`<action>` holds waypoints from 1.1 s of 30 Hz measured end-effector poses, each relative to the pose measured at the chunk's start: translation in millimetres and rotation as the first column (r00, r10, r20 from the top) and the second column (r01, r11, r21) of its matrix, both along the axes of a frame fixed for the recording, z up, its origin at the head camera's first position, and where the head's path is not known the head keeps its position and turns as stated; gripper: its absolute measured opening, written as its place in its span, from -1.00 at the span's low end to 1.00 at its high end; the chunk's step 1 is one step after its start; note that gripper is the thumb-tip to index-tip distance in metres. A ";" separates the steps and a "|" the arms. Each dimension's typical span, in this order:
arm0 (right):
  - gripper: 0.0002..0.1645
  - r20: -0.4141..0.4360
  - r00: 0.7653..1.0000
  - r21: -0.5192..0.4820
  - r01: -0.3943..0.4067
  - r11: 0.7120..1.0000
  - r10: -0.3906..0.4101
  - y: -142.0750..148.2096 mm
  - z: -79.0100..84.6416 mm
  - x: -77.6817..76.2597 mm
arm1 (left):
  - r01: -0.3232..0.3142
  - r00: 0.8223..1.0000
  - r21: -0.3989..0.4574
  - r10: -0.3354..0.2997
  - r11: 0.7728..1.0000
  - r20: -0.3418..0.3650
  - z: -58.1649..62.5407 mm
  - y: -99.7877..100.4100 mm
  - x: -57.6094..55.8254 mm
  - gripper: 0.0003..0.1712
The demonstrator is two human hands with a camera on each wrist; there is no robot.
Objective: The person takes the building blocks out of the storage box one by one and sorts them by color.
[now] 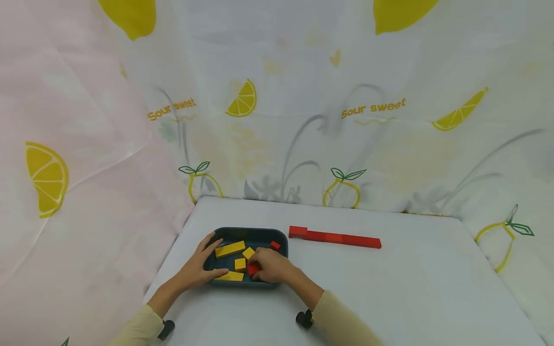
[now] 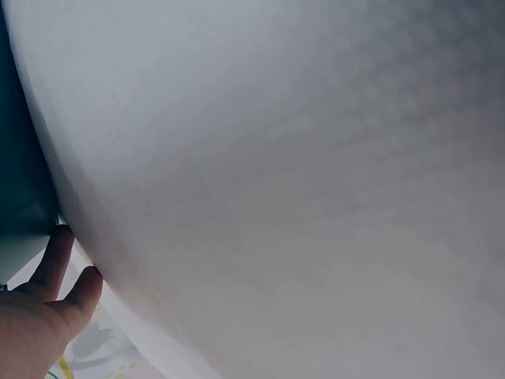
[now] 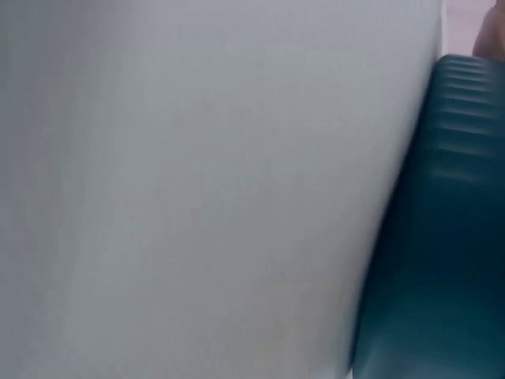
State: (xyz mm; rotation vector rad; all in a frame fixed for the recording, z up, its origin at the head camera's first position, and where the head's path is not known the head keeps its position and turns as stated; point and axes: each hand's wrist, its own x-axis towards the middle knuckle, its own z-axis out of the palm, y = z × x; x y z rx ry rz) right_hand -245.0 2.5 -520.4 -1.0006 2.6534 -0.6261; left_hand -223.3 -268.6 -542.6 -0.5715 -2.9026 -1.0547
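Observation:
A dark teal tray [image 1: 248,231] sits on the white table with yellow and red blocks inside. My left hand [image 1: 198,268] rests at its left edge, fingers spread and thumb reaching over the front yellow bar [image 1: 233,276]. In the left wrist view, two fingers of that hand [image 2: 55,296] lie along the tray's outer wall [image 2: 24,158]. Inside the tray, toward the right, my right hand [image 1: 272,265] grips a red block [image 1: 253,270] between thumb and fingers. Beside it lie two small yellow blocks [image 1: 240,265]. A longer yellow bar [image 1: 230,249] lies behind them.
A small red block [image 1: 275,245] lies in the tray's right back corner. To the right of the tray, red blocks form a long row [image 1: 342,239] on the table [image 1: 389,293]. Lemon-printed cloth [image 1: 294,144] hangs behind and at the sides.

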 end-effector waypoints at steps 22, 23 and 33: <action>-0.62 -0.036 0.999 -0.329 -0.030 0.944 0.020 72.0 27.6 12.7 | 0.021 0.999 0.004 -0.021 1.000 0.025 1.7 -1.6 -0.8 0.07; -0.62 -0.026 1.000 -0.329 -0.012 0.944 0.004 80.1 26.7 11.2 | 0.019 0.999 0.003 -0.019 1.000 0.027 1.4 -1.9 -0.3 0.07; -0.60 0.007 0.982 -0.330 0.180 0.927 -0.188 163.4 5.8 -1.3 | 0.005 1.000 0.007 -0.005 1.000 0.024 2.5 -2.8 2.5 0.07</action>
